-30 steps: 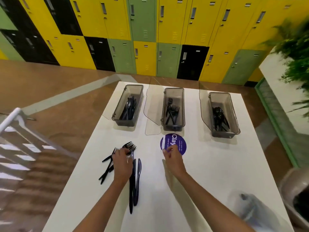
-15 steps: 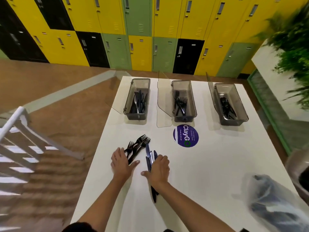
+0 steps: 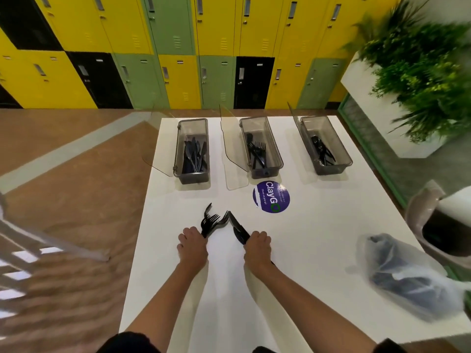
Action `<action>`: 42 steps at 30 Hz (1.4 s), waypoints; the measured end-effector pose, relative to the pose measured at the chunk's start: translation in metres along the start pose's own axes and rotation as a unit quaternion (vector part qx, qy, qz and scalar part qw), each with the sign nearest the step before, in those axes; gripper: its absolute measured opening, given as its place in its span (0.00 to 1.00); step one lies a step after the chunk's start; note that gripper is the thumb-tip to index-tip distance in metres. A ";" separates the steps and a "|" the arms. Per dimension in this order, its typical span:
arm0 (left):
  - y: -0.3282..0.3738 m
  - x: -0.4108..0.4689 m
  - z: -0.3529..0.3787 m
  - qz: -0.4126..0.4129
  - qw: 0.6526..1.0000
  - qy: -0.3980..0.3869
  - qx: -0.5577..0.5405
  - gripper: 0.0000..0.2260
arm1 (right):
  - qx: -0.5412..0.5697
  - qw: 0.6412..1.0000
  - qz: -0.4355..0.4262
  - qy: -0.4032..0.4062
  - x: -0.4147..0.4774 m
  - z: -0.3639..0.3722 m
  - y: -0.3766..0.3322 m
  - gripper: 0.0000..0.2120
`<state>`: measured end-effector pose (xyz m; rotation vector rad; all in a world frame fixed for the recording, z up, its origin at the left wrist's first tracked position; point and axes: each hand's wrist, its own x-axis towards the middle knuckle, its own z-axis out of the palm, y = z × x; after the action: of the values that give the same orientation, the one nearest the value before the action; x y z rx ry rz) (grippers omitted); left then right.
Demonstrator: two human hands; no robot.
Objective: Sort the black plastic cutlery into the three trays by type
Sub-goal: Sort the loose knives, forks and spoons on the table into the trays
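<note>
Forks (image 3: 213,221) in left hand (image 3: 193,245); knives (image 3: 238,227) in right hand (image 3: 257,247); tabletop (image 3: 225,271) between.

Black forks (image 3: 212,222) & knives (image 3: 238,226), white table (image 3: 318,238), purple sticker (image 3: 271,197), yellow/green/black lockers (image 3: 178,47).

Both arms are bare from the left hand (image 3: 192,244) and right hand (image 3: 257,247) up past the elbows. Black short sleeves show at the near edge: the left sleeve (image 3: 132,342) a rounded dark cuff, the right sleeve (image 3: 387,347) only a sliver.
</note>
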<state>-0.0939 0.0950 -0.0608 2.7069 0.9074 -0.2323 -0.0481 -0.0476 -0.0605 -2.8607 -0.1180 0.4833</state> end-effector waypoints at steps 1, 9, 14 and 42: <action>-0.003 0.001 0.006 0.016 1.000 -0.005 0.016 0.28 | -0.002 1.000 -0.009 0.026 -0.001 0.002 0.000 0.19; -0.003 -0.004 0.018 0.086 0.992 -0.087 -0.031 0.34 | 0.058 0.996 -0.011 -0.060 0.008 -0.013 0.019 0.15; 0.017 -0.015 0.001 -0.001 0.971 -0.120 -0.206 0.16 | 0.345 0.919 0.019 -0.189 0.011 -0.036 0.031 0.05; 0.171 -0.013 -0.013 0.016 0.785 -0.165 -0.596 0.18 | 0.548 0.813 0.004 -0.198 0.119 -0.122 0.091 0.19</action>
<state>0.0011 -0.0387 -0.0101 1.4250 0.5666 -0.0614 0.1081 -0.1488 -0.0080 -1.6008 0.0873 0.8054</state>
